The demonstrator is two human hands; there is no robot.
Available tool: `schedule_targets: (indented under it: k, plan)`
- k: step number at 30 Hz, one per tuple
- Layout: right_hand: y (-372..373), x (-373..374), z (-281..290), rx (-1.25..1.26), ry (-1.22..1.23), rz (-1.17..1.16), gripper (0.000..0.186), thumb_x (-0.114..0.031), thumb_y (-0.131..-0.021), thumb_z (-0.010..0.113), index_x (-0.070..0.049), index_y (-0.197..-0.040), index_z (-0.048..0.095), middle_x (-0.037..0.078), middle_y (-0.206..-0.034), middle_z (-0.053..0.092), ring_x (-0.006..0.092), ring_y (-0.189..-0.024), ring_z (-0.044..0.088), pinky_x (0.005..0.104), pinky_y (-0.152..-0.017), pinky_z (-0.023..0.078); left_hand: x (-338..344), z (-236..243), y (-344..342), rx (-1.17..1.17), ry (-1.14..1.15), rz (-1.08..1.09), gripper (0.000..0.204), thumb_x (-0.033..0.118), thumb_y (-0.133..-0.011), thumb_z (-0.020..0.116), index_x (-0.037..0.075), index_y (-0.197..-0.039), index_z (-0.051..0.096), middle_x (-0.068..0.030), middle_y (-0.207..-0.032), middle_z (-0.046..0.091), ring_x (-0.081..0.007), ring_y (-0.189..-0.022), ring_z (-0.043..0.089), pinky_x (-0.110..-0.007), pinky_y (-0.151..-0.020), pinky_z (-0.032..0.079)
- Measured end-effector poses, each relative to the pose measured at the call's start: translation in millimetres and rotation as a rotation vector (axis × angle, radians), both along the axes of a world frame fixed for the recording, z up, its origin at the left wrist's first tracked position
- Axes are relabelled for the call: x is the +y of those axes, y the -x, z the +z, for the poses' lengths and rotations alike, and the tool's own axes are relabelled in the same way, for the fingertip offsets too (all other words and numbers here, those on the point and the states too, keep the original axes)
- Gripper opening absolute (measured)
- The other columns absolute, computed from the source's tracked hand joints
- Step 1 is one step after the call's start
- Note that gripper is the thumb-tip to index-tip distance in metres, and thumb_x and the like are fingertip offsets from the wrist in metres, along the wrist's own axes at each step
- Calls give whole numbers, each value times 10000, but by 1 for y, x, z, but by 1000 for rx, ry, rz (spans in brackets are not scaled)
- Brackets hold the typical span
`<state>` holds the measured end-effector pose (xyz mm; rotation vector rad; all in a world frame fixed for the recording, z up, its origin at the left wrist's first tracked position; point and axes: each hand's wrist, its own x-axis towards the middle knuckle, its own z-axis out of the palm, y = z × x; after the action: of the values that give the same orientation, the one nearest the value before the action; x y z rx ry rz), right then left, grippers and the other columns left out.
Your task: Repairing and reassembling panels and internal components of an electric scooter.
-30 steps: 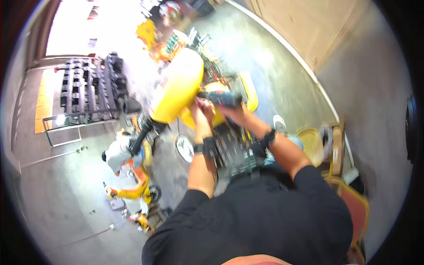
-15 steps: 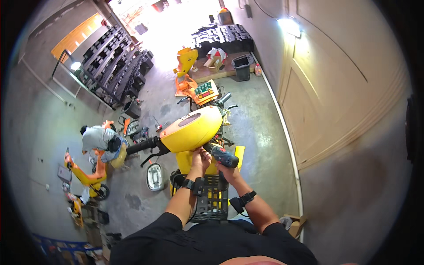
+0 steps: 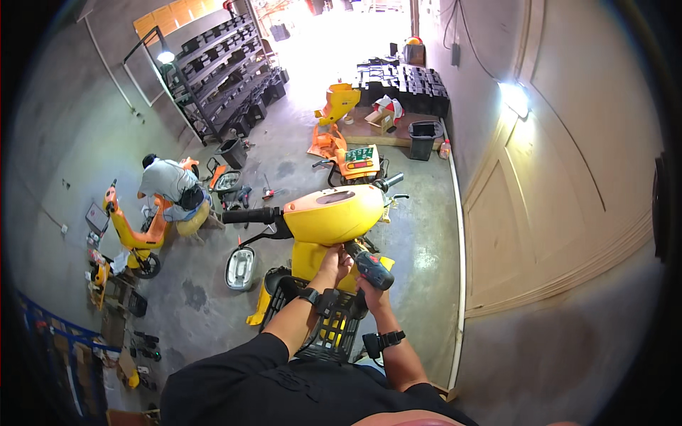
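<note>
My right hand (image 3: 369,292) is wrapped round the grip of a dark cordless drill (image 3: 374,268). The drill's nose points up and left at the underside of a scooter's yellow handlebar cowl (image 3: 334,220). Just left of the nose, my left hand (image 3: 338,263) has its fingers bent together under the cowl, against the yellow front panel (image 3: 307,260). Whatever those fingers pinch is too small or hidden to name. A black handlebar grip (image 3: 249,216) with its brake lever sticks out to the left. Below my hands is a black basket (image 3: 328,339).
At the left a person (image 3: 174,186) sits on a stool by an orange scooter (image 3: 138,226). A silver-grey tray-like part (image 3: 241,268) lies on the floor. Beyond stand another scooter's rear (image 3: 359,163), a black bin (image 3: 425,140) and dark shelving (image 3: 220,71). A wall and door (image 3: 526,213) run along the right.
My view has swung, so the room sits lower and the cowl further right. The drill's body now slopes more steeply down to the right; both hands stay under the cowl.
</note>
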<state>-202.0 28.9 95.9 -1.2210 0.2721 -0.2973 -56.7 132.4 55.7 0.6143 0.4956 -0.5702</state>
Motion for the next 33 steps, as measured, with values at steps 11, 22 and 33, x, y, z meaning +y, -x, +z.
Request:
schedule_targets:
  k: [11,22,33]
  plan:
    - [-1,-4,-1,21,24,23,120,-38,-785,607,-5,-898,630,51,-745,636,145,-668,617,290,-627,489,1,13,-5,48,-11,-39,258,267,-924,601,182,-706,491,35,-504,268,-117,-418,251,-270,-448,212]
    - [56,-45,-5,81,61,104,155,-44,-765,599,8,-908,634,43,-729,614,148,-669,604,280,-640,479,-7,0,-3,-5,64,-56,277,293,-919,541,161,-688,464,45,-487,313,-113,-411,305,-267,-435,264]
    - [147,-106,-55,262,-254,-139,280,-50,-780,580,-2,-1056,565,111,-865,623,194,-617,595,314,-601,512,81,36,39,-396,-233,-506,25,144,-947,525,125,-962,520,33,-682,482,-73,-537,462,-227,-507,386]
